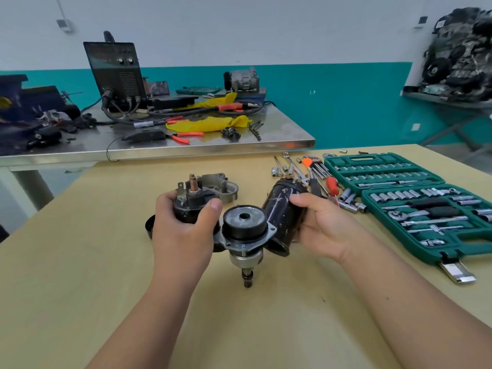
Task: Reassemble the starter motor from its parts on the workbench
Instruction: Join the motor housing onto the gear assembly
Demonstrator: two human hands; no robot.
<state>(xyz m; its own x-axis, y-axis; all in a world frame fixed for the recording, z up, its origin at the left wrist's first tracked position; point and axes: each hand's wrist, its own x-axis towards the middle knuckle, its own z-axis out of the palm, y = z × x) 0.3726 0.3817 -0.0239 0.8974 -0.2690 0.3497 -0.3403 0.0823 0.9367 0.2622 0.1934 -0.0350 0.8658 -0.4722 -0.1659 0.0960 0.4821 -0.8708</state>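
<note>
My left hand point(183, 230) grips the black solenoid point(193, 202), whose copper stud and terminals point up. Joined to it on the right is the gear housing point(243, 222) with a round grey face, a centre hole and a shaft point(247, 278) pointing toward me. My right hand point(319, 227) holds the black cylindrical motor casing point(282, 209), tilted, just right of the gear housing and apart from it. A grey aluminium nose housing point(222, 186) lies on the bench behind the solenoid. A black cap point(149, 226) shows partly behind my left hand.
An open green socket set case point(415, 203) fills the right side of the tan workbench point(106, 262). Loose sockets, wrenches, hex keys and a red-handled screwdriver point(332, 186) lie behind my right hand. A steel table point(159, 147) with a welder and cables stands beyond.
</note>
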